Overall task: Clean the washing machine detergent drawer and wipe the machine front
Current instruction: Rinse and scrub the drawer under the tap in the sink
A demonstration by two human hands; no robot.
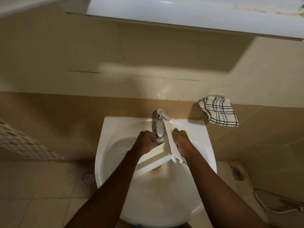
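Head view: the rinsing step is in hand. The white drawer sits tilted in the sink, just under the tap. The right hand grips its front panel. The left hand is curled by the spout, but I cannot tell what it holds. Next comes scrubbing the compartments, then probably fetching the checked cloth for the machine front.

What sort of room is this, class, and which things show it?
Most likely a bathroom: a white washbasin with a chrome tap, and a round drain in the tiled floor.
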